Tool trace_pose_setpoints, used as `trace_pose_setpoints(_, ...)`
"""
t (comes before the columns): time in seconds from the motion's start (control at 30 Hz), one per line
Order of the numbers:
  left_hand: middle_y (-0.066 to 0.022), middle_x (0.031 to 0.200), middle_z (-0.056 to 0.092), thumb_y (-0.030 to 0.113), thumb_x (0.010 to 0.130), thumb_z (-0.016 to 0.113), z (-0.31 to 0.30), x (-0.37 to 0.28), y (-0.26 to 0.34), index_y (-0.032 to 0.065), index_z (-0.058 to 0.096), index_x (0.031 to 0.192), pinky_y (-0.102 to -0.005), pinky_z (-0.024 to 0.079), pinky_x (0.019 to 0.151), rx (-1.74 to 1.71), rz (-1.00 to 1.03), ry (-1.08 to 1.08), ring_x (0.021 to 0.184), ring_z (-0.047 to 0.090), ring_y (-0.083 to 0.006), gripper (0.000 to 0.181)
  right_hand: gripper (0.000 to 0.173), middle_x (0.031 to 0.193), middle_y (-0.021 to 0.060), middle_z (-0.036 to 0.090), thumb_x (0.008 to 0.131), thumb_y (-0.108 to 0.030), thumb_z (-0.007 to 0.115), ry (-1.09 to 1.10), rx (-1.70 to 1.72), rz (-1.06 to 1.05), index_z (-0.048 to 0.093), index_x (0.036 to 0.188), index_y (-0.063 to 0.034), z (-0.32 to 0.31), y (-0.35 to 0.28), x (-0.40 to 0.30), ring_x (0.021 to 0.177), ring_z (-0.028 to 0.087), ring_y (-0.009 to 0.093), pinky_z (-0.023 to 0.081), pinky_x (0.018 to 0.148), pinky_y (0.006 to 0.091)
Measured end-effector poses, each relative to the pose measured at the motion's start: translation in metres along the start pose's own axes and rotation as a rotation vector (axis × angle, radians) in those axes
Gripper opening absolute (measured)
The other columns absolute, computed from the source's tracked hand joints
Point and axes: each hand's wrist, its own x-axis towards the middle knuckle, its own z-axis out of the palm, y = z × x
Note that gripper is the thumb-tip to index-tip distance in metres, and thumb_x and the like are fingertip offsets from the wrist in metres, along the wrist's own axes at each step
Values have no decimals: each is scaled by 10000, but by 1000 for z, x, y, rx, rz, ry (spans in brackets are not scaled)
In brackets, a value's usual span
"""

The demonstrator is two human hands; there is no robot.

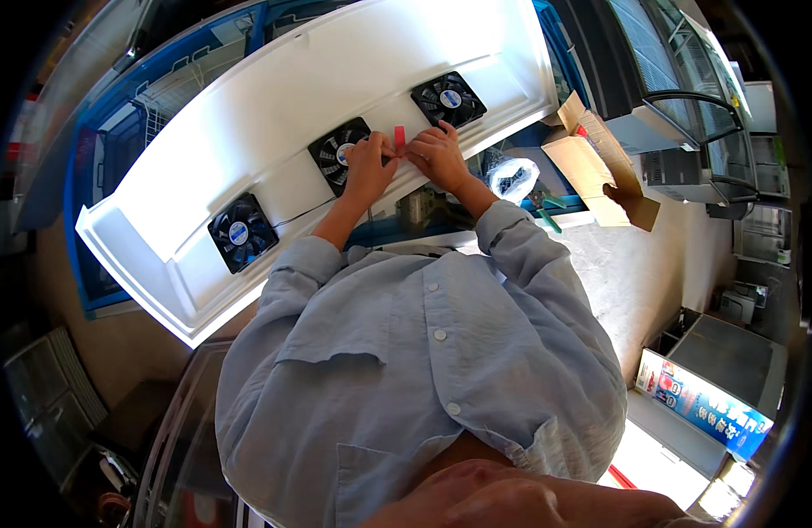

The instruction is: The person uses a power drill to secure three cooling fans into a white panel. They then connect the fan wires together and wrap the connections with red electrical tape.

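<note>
My left hand [371, 164] and my right hand [437, 153] meet fingertip to fingertip over the white panel [274, 109]. Between them a short red strip of tape [399, 136] stands up, its lower end pinched in the fingers of both hands. Any wire inside the pinch is hidden. Behind my left hand, partly covered by it, is the middle black cooling fan [332, 148]. Another black fan [448, 99] sits just beyond my right hand. The third fan [242, 233] is at the panel's left end, with a thin black wire [307, 212] running toward the middle.
The panel rests across a blue-framed glass-top chest freezer [105, 290]. Green-handled pliers [548, 218] and a clear plastic bag [513, 178] lie right of my right arm. An opened cardboard box [594, 168] stands beyond them. Glass-door display cabinets [683, 105] line the right side.
</note>
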Motion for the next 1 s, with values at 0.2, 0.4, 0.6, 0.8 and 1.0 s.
trace_pose_setpoints(0.2, -50, 857, 732, 107, 733, 747, 1, 1, -1, 59, 512, 1004, -446, 399, 798, -5, 16, -3, 832, 618, -266, 362, 72, 796, -68, 638, 756, -204, 752, 83, -139, -111, 719, 814, -231, 4, 5, -2, 929, 611, 140, 326, 1053, 527)
trace_pose_setpoints(0.4, -51, 847, 729, 111, 722, 753, 4, 0, -2, 59, 510, 1005, -431, 401, 797, 32, 25, 20, 811, 613, -257, 376, 108, 787, -88, 635, 743, -180, 711, 150, -214, -209, 717, 827, -248, 5, 4, -1, 912, 597, 120, 325, 1052, 529)
trace_pose_setpoints(0.6, -43, 847, 711, 115, 720, 761, 9, 0, -8, 69, 544, 947, -427, 406, 803, -6, 30, 33, 806, 616, -255, 317, 189, 835, -57, 609, 799, -143, 628, 134, -233, -245, 677, 959, -229, 11, 5, -3, 965, 579, 160, 319, 1038, 577)
trace_pose_setpoints(0.8, -20, 854, 685, 135, 726, 784, 3, -4, -5, 110, 637, 875, -428, 416, 796, 49, 119, 27, 819, 613, -252, 211, 158, 862, -32, 595, 807, -142, 612, 130, -254, -231, 659, 945, -203, 11, 1, -1, 981, 572, 172, 336, 1019, 582)
trace_pose_setpoints(1.0, -16, 796, 687, 152, 733, 795, 5, -4, -5, 137, 686, 866, -421, 390, 792, 52, 83, 40, 839, 606, -240, 173, 104, 863, -29, 613, 842, -155, 607, 92, -234, -197, 654, 927, -192, 9, 0, 1, 996, 576, 180, 330, 1026, 583)
